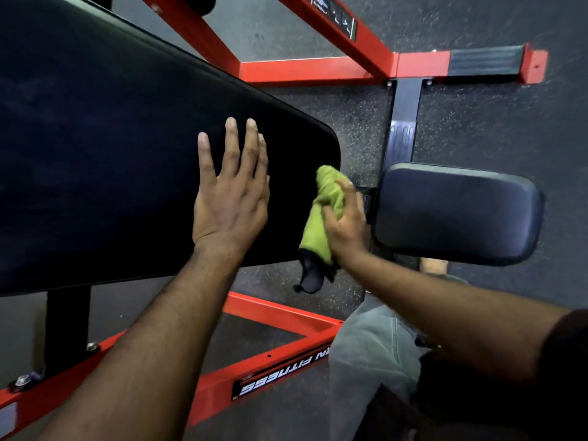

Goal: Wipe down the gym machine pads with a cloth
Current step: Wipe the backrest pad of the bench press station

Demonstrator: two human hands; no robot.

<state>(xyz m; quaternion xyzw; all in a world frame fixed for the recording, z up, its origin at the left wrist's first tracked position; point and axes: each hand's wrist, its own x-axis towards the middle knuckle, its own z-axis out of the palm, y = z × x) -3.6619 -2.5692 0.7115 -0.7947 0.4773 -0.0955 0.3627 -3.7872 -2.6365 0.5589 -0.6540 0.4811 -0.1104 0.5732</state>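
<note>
A long black back pad (pixel 111 160) fills the left of the view, slanting down toward its rounded end at the centre. My left hand (pixel 230 195) lies flat on it, fingers spread, holding nothing. My right hand (pixel 345 224) grips a bunched green cloth (pixel 321 218) with a dark trailing corner, pressed against the pad's rounded end and lower edge. A smaller dark seat pad (pixel 458 211) sits just right of that hand, apart from the cloth.
The machine's red steel frame (pixel 286 316) runs below the pad and also crosses the top of the view. A black post (pixel 402 122) rises behind the seat pad. Speckled rubber floor (pixel 493 122) surrounds everything. My grey-trousered leg (pixel 372 351) is at lower right.
</note>
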